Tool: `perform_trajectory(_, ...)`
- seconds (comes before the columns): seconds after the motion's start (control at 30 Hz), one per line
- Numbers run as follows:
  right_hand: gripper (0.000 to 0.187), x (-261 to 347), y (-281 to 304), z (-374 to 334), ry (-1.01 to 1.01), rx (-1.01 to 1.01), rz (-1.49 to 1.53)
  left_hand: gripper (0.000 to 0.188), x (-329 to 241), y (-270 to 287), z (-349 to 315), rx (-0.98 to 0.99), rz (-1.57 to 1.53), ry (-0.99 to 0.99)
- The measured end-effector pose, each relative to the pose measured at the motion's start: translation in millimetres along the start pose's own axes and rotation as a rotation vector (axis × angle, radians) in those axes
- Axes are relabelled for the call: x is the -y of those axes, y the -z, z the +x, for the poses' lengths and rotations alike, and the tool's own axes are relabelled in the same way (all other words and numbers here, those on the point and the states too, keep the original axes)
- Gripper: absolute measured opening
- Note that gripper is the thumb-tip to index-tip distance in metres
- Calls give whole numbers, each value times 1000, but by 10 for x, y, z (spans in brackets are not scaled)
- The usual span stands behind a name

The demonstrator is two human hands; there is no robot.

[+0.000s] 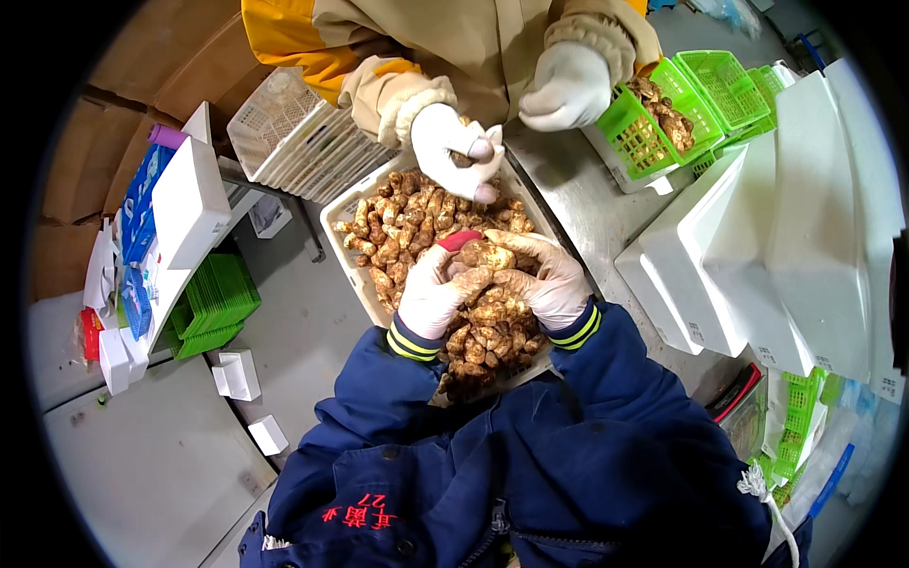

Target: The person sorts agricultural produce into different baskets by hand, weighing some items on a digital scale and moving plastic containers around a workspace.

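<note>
Holding a knobbly mushroom point(489, 255) — tan, blotched with darker brown.
Gripped between the gloved, curled fingers of left hand point(437, 292) and right hand point(547, 284); beneath both and past the fingertips, a white crate point(361, 279) heaped with earthy brown mushrooms point(412, 216). Beyond the right hand, a metal table point(589, 220) and green baskets point(629, 140) — out left of the left hand, gray floor point(312, 317) and stacked green crates point(214, 298).

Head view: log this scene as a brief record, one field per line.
Right hand: gloved, gripping a brown mushroom-like piece
Left hand: gloved, curled close beside it; grip unclear
Below: white crate of similar pieces
Opposite: co-worker's white-gloved hand over the crate
Co-worker's other hand: near a green basket holding pieces
</note>
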State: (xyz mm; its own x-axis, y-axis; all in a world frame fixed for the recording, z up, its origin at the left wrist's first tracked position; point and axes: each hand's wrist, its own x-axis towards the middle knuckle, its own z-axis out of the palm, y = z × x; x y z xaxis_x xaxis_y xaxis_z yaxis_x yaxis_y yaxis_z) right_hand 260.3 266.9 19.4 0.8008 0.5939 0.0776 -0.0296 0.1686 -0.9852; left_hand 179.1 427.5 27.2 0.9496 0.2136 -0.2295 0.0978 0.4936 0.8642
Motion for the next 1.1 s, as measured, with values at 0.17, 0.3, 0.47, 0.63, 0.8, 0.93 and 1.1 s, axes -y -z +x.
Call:
perform_trajectory(0.17, 50, 100, 9, 52, -110, 13, 22, 37, 141, -33, 106, 33, -131, 24)
perform_trajectory(0.3, 63, 127, 96, 73, -53, 17, -90, 33, 214, -126, 111, 59, -501, 90)
perform_trajectory(0.47, 56, 220, 82, 73, 11, 29, -247, 28, 338, -82, 135, 99, -652, 155)
perform_trajectory(0.63, 44, 147, 163, 83, 144, 69, -341, 29, 316, -152, 101, 122, -648, 145)
perform_trajectory(0.8, 39, 237, 118, 81, 290, 23, -445, 31, 266, -172, 69, 155, -656, 149)
perform_trajectory(0.93, 38, 158, 134, 80, 360, -21, -471, 25, 409, -106, 114, 109, -650, 121)
perform_trajectory(1.1, 37, 108, 127, 84, 375, -12, -451, 15, 545, 43, 112, 123, -718, 156)
